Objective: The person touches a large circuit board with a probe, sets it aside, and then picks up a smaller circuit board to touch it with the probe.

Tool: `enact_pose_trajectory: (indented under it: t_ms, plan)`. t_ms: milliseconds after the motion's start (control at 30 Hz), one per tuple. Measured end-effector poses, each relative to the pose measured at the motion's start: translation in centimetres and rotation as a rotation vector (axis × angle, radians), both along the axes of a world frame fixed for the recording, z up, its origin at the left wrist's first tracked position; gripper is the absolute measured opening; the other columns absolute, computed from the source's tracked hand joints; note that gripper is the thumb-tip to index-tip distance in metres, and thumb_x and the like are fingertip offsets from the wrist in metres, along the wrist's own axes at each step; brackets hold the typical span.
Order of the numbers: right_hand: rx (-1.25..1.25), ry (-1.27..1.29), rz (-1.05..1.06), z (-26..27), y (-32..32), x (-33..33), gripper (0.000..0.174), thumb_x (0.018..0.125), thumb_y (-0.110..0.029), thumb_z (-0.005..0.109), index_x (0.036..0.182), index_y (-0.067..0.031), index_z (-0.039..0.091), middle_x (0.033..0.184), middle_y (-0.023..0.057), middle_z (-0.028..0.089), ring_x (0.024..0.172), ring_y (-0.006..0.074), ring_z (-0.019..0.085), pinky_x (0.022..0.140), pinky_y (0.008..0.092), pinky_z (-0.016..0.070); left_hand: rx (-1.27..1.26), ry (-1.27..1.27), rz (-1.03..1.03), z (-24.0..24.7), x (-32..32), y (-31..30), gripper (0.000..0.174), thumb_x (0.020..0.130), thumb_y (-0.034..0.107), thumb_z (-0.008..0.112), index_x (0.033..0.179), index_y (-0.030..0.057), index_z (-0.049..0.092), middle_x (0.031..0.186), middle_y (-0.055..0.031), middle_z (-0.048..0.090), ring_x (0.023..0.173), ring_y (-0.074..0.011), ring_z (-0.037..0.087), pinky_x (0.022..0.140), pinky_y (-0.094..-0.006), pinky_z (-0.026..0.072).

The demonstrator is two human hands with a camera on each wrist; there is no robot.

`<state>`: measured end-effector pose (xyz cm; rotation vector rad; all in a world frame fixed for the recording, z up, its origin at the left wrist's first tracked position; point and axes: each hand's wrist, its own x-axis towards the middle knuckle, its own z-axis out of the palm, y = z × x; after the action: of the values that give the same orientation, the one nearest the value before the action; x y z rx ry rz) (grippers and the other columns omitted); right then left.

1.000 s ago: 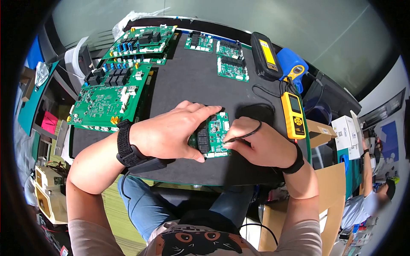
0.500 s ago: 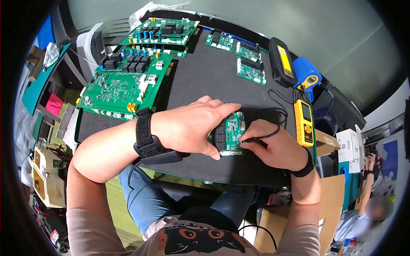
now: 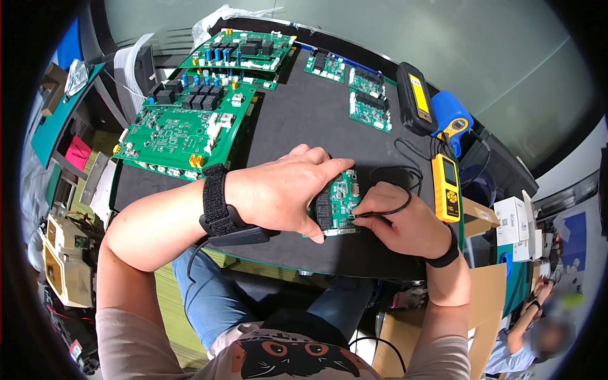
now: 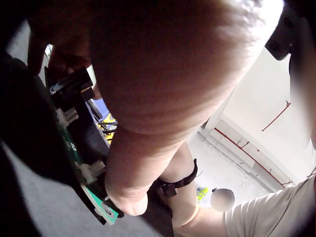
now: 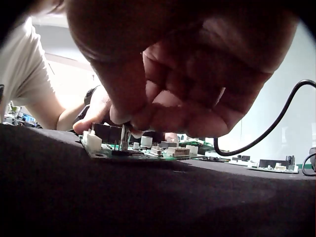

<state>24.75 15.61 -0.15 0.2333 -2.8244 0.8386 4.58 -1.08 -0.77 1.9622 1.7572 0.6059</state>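
Observation:
A small green circuit board [image 3: 342,201] with black relays and white connectors lies on the dark mat, and my left hand [image 3: 272,193] grips it between thumb at the near edge and fingers at the far edge. In the left wrist view the thumb [image 4: 129,197] is at the board's corner. My right hand [image 3: 405,221] pinches the end of a black cable [image 3: 405,204] over the board's right side. Below those fingertips, a slim metal plug [image 5: 125,137] stands upright on the board in the right wrist view. The cable loops back toward a yellow handheld meter [image 3: 446,187].
Large green circuit boards [image 3: 183,130] are stacked at the left. Several small boards [image 3: 370,111] lie at the back. A black case [image 3: 415,98] and a blue-and-yellow device [image 3: 453,117] stand at the back right. Cardboard boxes [image 3: 478,215] are beyond the mat's right edge.
The head view has shifted, so the table's things sit farther right than a second ago. Both hands keep their places on the board and cable. The person at far right has lowered an arm.

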Motion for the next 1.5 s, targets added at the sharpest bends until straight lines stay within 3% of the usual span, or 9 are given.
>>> enact_pose_trajectory:
  t_ms: [167,1200,1267,1400,1500]
  plan:
    - [0.089,0.007,0.004,0.24,-0.12,-0.07,0.021,0.08,-0.003,0.076,0.097,-0.0079,0.064,0.087,0.0086,0.062,0.082,0.0319,0.061,0.071,0.0426,0.0509,-0.007,-0.011,-0.01,-0.04,-0.04,0.03,0.111,0.064,0.026,0.094,0.154,0.0014,0.033,0.134,-0.0236,0.053,0.129,-0.043,0.046,0.111,-0.0467,0.0397]
    - [0.04,-0.008,-0.033,0.05,-0.33,0.03,0.018,0.085,-0.005,0.075,0.1,-0.005,0.066,0.093,0.0107,0.065,0.085,0.0324,0.063,0.074,0.0405,0.0531,0.041,-0.003,-0.028,-0.47,0.0,-0.07,0.111,0.064,0.028,0.095,0.153,0.0005,0.034,0.132,-0.0226,0.052,0.125,-0.0414,0.047,0.11,-0.0458,0.0399]
    - [0.014,0.011,-0.025,-0.16,-0.29,0.04,0.021,0.084,-0.002,0.076,0.101,-0.0057,0.065,0.09,0.0092,0.062,0.082,0.0297,0.059,0.071,0.0393,0.0489,0.033,-0.023,-0.019,-0.39,0.01,-0.1,0.112,0.063,0.026,0.095,0.154,0.0027,0.034,0.132,-0.0222,0.052,0.126,-0.0413,0.047,0.11,-0.0457,0.0402]
    - [0.015,0.01,-0.02,-0.24,0.02,0.1,0.023,0.084,-0.002,0.076,0.102,-0.0082,0.064,0.089,0.0079,0.063,0.081,0.0299,0.059,0.07,0.0402,0.0484,0.044,-0.018,-0.027,-0.32,0.07,-0.13,0.112,0.062,0.024,0.095,0.154,0.004,0.034,0.133,-0.0219,0.052,0.125,-0.0411,0.047,0.109,-0.0454,0.0405]
    - [0.088,-0.008,-0.002,0.06,0.12,0.03,0.019,0.085,-0.01,0.076,0.099,-0.0093,0.063,0.09,0.0078,0.063,0.084,0.032,0.062,0.071,0.0428,0.0517,0.049,-0.018,-0.023,-0.34,0.08,-0.1,0.113,0.062,0.024,0.095,0.154,0.0037,0.034,0.134,-0.022,0.052,0.125,-0.0411,0.046,0.11,-0.0449,0.0408]
